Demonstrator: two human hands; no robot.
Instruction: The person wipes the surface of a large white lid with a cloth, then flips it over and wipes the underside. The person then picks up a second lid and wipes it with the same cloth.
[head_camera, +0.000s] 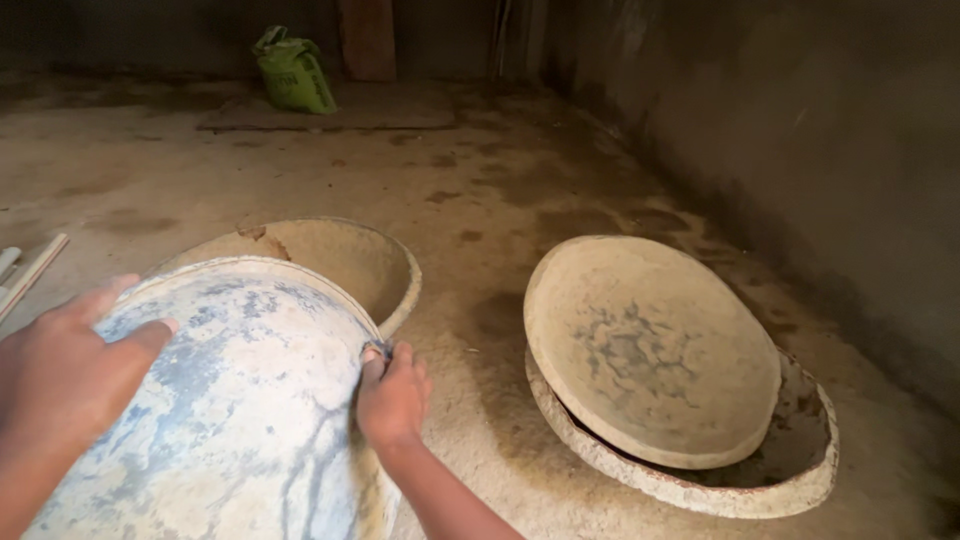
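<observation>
A blue plastic bucket (240, 400) crusted with dried white cement lies tipped toward a shallow cement-coated pan (350, 255) on the floor. My left hand (65, 370) rests flat on the bucket's left side, fingers spread. My right hand (392, 395) grips the bucket's rim at its handle lug on the right. The bucket's mouth faces the pan and partly hides it.
Two more shallow cement-crusted pans (650, 350) lie stacked at the right, the upper one tilted inside the lower one (790, 480). A green sack (293, 72) leans at the far wall. Pale sticks (30, 270) lie at the left edge. A dark wall (800, 130) runs along the right.
</observation>
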